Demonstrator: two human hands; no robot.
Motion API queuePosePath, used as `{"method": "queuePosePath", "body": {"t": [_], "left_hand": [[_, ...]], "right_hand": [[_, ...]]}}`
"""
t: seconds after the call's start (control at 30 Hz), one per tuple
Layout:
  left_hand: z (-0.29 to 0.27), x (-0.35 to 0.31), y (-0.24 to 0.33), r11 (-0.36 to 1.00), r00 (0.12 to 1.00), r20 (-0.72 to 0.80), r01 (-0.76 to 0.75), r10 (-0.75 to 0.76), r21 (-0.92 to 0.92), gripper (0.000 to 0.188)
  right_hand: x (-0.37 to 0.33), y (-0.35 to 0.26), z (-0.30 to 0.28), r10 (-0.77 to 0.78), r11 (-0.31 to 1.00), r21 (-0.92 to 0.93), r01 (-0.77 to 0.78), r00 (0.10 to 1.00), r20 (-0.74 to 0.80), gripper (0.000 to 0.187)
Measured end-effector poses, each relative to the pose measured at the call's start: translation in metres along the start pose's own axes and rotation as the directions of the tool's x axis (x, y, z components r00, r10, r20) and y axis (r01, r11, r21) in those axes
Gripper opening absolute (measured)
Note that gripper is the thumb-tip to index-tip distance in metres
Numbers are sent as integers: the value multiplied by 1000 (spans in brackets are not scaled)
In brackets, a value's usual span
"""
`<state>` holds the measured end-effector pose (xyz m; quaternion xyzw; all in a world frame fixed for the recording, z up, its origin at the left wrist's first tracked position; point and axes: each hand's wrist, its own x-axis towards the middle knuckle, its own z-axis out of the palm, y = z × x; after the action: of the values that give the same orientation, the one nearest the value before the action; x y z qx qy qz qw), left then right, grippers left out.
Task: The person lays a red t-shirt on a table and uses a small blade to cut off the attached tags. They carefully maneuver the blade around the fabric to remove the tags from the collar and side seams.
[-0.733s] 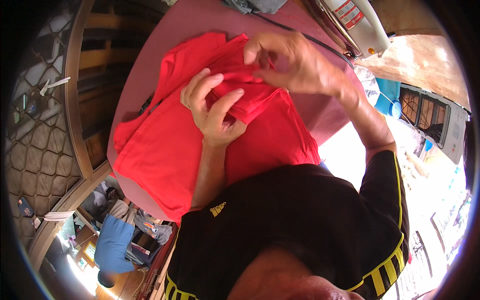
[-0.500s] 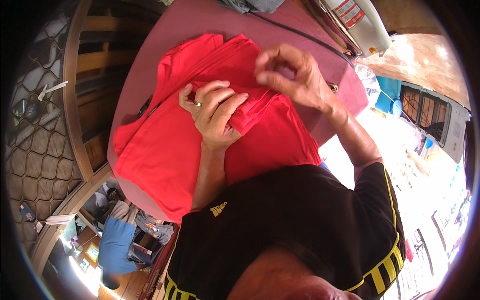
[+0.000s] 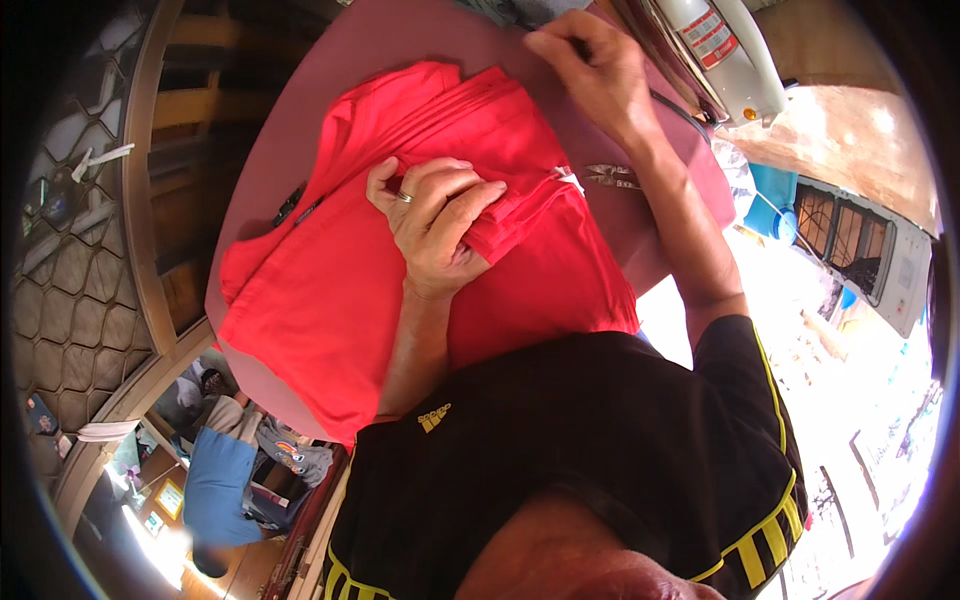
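Red cloth garments (image 3: 330, 320) lie in folded layers across a maroon padded board (image 3: 270, 150) in front of me. My left hand (image 3: 435, 225), with a ring on one finger, is closed around a bunched, folded part of the red cloth near the middle. A small white tag (image 3: 569, 179) shows at the right edge of that bunch. My right hand (image 3: 597, 75) is raised past the cloth at the far right, its fingers curled together; whether anything is in them is hidden. A small metal hand tool (image 3: 610, 177) lies beside my right forearm.
At the far right stands a white and silver appliance (image 3: 715, 50), with a black cord (image 3: 680, 108) near it. Grey cloth (image 3: 520, 10) lies at the board's far end. A small black object (image 3: 290, 205) rests at the left edge. A metal lattice (image 3: 75, 300) is further left.
My right hand has moved away from the red cloth, up and toward the far end of the board. The white tag and metal tool are now uncovered. My left hand keeps its grip.
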<state>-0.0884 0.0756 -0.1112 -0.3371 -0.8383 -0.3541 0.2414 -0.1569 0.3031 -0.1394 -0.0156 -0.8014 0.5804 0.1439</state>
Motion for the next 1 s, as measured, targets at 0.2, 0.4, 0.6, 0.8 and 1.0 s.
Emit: {"method": "queuePosePath", "body": {"t": [0.2, 0.4, 0.6, 0.8, 1.0], "left_hand": [[-1, -1, 0, 1000, 1000, -3, 24, -24, -12, 22], [0, 0, 0, 1000, 1000, -9, 18, -18, -15, 22], [2, -2, -2, 1000, 1000, -21, 6, -6, -1, 22], [2, -1, -2, 1000, 999, -36, 14, -14, -11, 21], [3, -5, -5, 999, 998, -54, 25, -26, -29, 22]], "right_hand": [[-16, -24, -6, -84, 991, 109, 73, 991, 101, 7], [-4, -39, 22, -513, 817, -31, 576, 751, 416, 21], [-10, -30, 32, -476, 780, -168, 603, 745, 467, 15], [-28, -28, -47, 51, 998, 25, -56, 982, 182, 19], [-131, -56, -232, 419, 897, -215, -387, 899, 130, 13]]}}
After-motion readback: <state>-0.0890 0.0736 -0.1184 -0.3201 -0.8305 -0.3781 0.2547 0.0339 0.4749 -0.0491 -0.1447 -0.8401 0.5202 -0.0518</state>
